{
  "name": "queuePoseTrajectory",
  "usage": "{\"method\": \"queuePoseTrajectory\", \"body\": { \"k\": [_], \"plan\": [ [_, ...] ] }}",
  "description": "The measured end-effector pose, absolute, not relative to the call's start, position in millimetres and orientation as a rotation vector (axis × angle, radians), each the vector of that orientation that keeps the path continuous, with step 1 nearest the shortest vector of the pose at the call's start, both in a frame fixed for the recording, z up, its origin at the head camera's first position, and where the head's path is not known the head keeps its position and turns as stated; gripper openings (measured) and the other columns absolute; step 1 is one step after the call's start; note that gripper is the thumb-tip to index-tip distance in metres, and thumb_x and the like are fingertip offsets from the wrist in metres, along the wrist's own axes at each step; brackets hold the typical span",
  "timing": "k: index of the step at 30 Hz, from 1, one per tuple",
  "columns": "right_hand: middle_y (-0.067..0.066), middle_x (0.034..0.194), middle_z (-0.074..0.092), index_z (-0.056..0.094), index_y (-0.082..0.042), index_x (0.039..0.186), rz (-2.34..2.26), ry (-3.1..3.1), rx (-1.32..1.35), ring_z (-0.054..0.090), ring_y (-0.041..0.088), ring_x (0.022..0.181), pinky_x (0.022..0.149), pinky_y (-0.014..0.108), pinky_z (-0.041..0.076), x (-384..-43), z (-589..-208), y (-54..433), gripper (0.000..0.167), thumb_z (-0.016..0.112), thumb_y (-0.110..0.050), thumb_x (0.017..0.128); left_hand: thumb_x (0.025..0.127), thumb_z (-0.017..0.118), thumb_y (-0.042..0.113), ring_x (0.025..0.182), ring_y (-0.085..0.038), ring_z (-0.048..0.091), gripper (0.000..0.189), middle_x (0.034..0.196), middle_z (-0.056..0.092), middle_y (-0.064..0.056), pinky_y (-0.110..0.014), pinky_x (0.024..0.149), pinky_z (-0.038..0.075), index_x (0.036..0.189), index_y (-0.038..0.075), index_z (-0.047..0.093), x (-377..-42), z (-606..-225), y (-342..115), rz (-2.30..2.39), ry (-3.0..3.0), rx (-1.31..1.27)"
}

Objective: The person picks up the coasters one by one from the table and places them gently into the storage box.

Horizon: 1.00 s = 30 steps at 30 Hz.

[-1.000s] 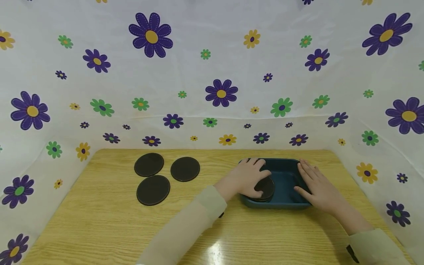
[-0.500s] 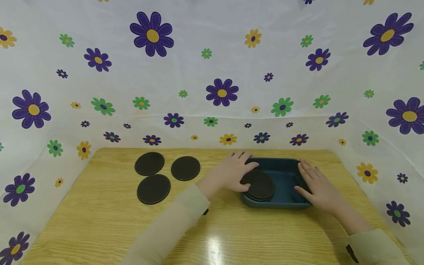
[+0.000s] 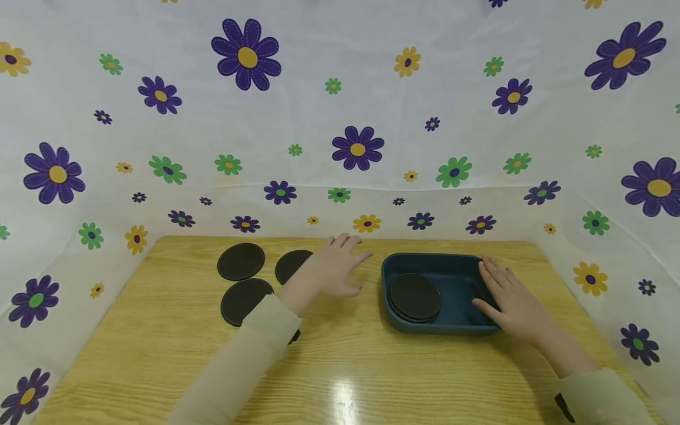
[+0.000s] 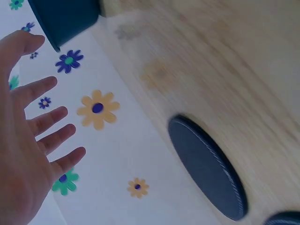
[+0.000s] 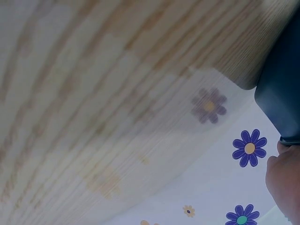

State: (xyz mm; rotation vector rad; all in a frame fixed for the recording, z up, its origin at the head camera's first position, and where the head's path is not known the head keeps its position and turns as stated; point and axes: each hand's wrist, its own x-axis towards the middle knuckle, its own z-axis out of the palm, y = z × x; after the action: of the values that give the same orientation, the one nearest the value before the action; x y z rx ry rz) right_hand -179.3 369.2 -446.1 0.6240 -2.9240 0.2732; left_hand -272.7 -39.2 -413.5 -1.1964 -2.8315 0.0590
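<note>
Black discs (image 3: 415, 296) are stacked in the left end of a blue bin (image 3: 458, 296), which is set near the far edge of the table (image 3: 404, 378), toward its far right corner. Three loose discs (image 3: 241, 261) are laid flat toward the far left corner, two of them partly hidden by the left arm and hand. The left grip (image 3: 330, 270) is held between these and the bin, fingers spread wide, with nothing grasped. The right grip (image 3: 507, 301) is rested on the bin's right rim, fingers extended, thumb held apart.
</note>
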Motion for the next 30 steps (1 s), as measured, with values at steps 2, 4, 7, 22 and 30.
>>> {"method": "queuePoseTrajectory", "body": {
  "k": [2,4,7,22,30],
  "plan": [
    [0.033,0.171,0.023,0.022,0.010,0.165,0.268,-2.926,0.624,0.012,0.041,0.166,0.131,0.029,-0.015,-179.3,-446.5,369.6,0.083,0.057,-0.041,0.108,0.094,0.072,0.054,0.151,-0.033,0.040,0.075,0.163,0.043,-0.012,-0.054,0.123,0.037,0.159,0.025,0.050,-274.8,-418.1,-48.7,0.062,-2.848,-1.164],
    [0.033,0.171,0.023,0.021,0.009,0.165,0.263,-2.927,0.623,0.013,0.041,0.165,0.131,0.028,-0.015,-179.3,-447.1,370.1,0.084,0.057,-0.041,0.108,0.093,0.073,0.053,0.151,-0.034,0.040,0.076,0.164,0.043,-0.012,-0.055,0.124,0.037,0.159,0.025,0.049,-276.7,-422.3,-57.7,0.055,-2.874,-1.135],
    [0.033,0.171,0.022,0.021,0.009,0.165,0.263,-2.929,0.623,0.013,0.041,0.165,0.131,0.027,-0.016,-179.4,-447.7,370.5,0.084,0.057,-0.041,0.108,0.092,0.074,0.052,0.152,-0.035,0.039,0.076,0.165,0.042,-0.013,-0.056,0.125,0.035,0.158,0.024,0.050,-279.9,-428.1,-69.7,0.051,-2.906,-1.100],
    [0.033,0.171,0.022,0.021,0.009,0.165,0.256,-2.928,0.631,0.012,0.039,0.166,0.130,0.026,-0.016,-178.8,-445.0,368.5,0.084,0.058,-0.040,0.108,0.091,0.077,0.045,0.152,-0.043,0.038,0.075,0.163,0.041,-0.021,-0.067,0.121,0.034,0.156,0.020,0.051,-290.6,-457.3,-108.8,-0.031,-2.993,-0.996],
    [0.033,0.171,0.022,0.021,0.010,0.165,0.253,-2.927,0.627,0.012,0.038,0.166,0.129,0.025,-0.017,-178.4,-444.6,369.1,0.084,0.057,-0.040,0.108,0.089,0.079,0.043,0.150,-0.046,0.039,0.072,0.161,0.042,-0.023,-0.069,0.119,0.035,0.152,0.017,0.055,-297.3,-459.7,-119.7,-0.055,-3.028,-0.930]
  ]
}}
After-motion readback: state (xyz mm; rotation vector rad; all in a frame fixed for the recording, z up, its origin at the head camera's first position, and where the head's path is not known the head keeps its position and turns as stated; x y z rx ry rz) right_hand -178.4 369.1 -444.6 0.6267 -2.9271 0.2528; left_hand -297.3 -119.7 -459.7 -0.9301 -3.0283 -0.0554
